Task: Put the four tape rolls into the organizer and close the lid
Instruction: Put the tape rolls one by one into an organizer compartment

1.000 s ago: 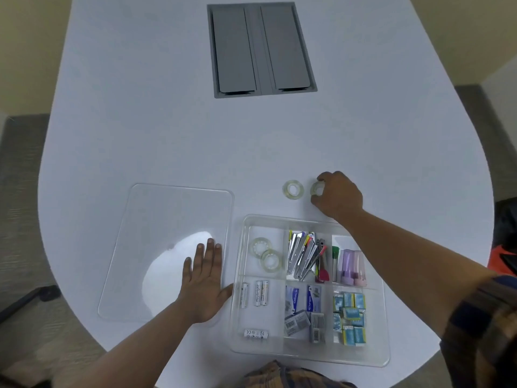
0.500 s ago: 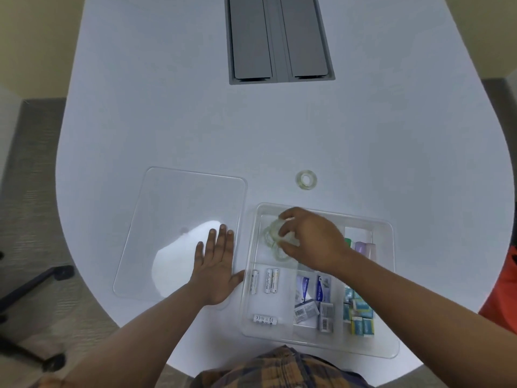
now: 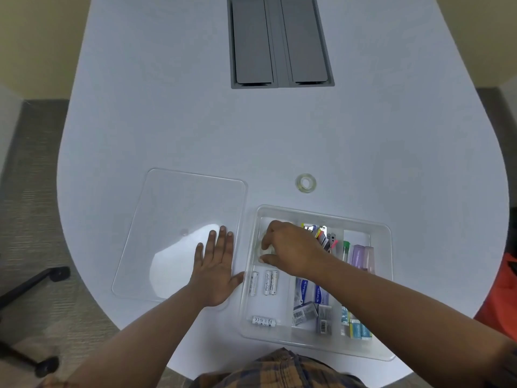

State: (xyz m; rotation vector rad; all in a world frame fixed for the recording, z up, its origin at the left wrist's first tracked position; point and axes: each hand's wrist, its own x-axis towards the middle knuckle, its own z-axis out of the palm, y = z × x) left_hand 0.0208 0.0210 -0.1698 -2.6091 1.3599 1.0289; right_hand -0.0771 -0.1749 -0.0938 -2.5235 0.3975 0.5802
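A clear tape roll (image 3: 305, 182) lies alone on the white table just beyond the clear plastic organizer (image 3: 363, 224). My right hand (image 3: 291, 252) reaches into the organizer's far-left compartment, thumb and fingers curled around a translucent tape roll (image 3: 263, 248). Other rolls in that compartment are hidden under the hand. The clear lid (image 3: 179, 217) lies flat on the table to the left of the organizer. My left hand (image 3: 216, 273) rests palm-down, fingers spread, on the lid's near-right corner.
The organizer's other compartments hold batteries (image 3: 265, 282), clips, markers (image 3: 359, 254) and small boxes (image 3: 310, 312). A grey cable hatch (image 3: 281, 42) is set into the table at the far middle. A chair base (image 3: 33, 278) stands on the floor at left.
My right hand picked a tape roll off the table beyond the organizer and carried it down into the far-left compartment. One roll stays on the table. The left hand has not moved.
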